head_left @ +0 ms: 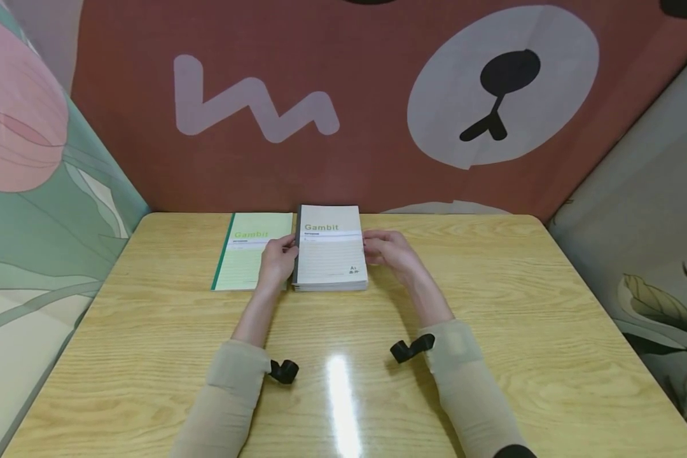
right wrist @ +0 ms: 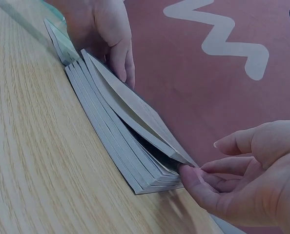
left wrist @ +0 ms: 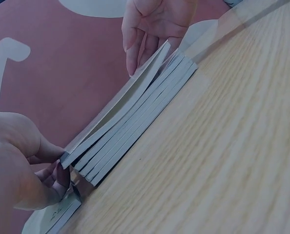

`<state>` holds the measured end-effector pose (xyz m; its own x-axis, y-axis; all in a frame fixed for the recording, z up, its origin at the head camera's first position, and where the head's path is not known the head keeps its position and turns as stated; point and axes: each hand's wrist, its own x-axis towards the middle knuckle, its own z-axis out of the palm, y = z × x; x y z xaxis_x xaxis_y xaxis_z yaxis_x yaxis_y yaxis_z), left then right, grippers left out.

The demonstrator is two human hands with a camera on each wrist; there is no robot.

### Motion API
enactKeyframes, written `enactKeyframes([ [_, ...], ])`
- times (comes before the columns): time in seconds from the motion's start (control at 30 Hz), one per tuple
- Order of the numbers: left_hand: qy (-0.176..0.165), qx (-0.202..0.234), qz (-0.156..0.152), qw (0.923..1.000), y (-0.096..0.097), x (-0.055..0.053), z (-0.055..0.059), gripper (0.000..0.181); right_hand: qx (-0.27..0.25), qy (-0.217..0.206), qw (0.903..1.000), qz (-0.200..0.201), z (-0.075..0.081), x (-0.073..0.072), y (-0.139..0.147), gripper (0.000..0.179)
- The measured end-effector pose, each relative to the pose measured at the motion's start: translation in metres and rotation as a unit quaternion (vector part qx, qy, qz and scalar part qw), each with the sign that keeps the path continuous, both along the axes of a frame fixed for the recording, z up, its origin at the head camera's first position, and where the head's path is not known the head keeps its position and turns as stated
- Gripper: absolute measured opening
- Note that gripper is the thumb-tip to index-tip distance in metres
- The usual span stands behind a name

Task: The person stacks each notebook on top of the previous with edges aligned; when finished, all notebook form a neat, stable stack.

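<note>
A stack of several notebooks (head_left: 331,261) with pale lined "Gambit" covers and dark spines lies near the table's far edge. Its top notebook (left wrist: 128,107) is raised a little off the others, its pages bowed and parted. My left hand (head_left: 277,262) pinches that notebook at its spine side, thumb and fingers on the edge. On the opposite side, my right hand (head_left: 394,253) pinches the near corner of the same notebook between thumb and fingertips, seen closely in the right wrist view. Left of the stack lies a green-spined notebook (head_left: 243,261), partly behind my left hand.
The wood-grain table (head_left: 492,381) stretches toward me and to both sides. Right behind it stands a red-brown cloth backdrop (head_left: 252,172) with a cartoon face. Patterned cloth hangs at left and right. Each sleeve carries a small black camera mount (head_left: 285,371).
</note>
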<state>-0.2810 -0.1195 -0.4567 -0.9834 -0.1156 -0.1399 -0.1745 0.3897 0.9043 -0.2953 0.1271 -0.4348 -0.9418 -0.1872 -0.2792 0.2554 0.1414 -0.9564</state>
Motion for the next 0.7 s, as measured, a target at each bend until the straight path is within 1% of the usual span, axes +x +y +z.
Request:
enactKeyframes([
  [0.07,0.004,-0.004,-0.001,1.0,0.0008,-0.0002,-0.0007,0.046,0.001,0.0,1.0,-0.001,0.0005,0.0003,0.0002,0.047],
  [0.27,0.027,-0.028,-0.016,0.9991,0.0028,-0.0005,-0.0034,0.045,0.004,0.002,1.0,-0.005,0.0024,0.0011,0.0,0.049],
  [0.43,0.026,-0.032,-0.022,0.9989,0.0031,-0.0004,-0.005,0.046,0.011,0.005,0.9999,-0.006,0.0051,0.0033,-0.0011,0.052],
  [0.7,0.01,-0.033,-0.029,0.999,0.0019,-0.0001,-0.004,0.047,0.021,0.011,0.9997,-0.005,0.006,0.0045,-0.0022,0.05],
])
